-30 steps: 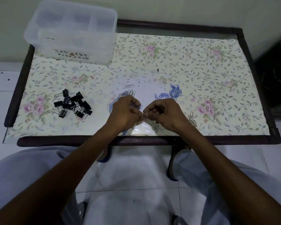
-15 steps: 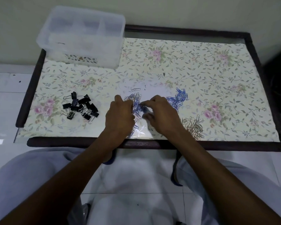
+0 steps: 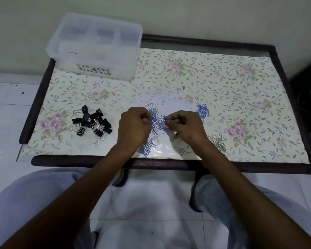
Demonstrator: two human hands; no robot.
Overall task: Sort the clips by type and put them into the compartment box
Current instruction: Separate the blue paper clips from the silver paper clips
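Note:
A mixed heap of blue and silver paper clips [image 3: 155,121] lies at the table's front middle. My left hand [image 3: 134,127] pinches a silver clip at the heap's left side. My right hand [image 3: 186,126] pinches a blue clip at its right side. More blue clips [image 3: 148,146] trail toward the front edge under my left wrist. A sorted blue pile [image 3: 202,110] lies beyond my right hand, and a silver pile [image 3: 218,142] lies beside my right wrist. Black binder clips [image 3: 92,123] are heaped at the left. The clear compartment box [image 3: 95,47] stands at the back left.
The table [image 3: 223,83] has a floral cover and a dark raised frame. A single silver clip [image 3: 152,104] lies just beyond the heap. A wall runs behind the table. A dark object stands off the right edge.
Both hands went from pinching together near the front edge to the mixed heap, then closed on clips there. The camera view shifted slightly.

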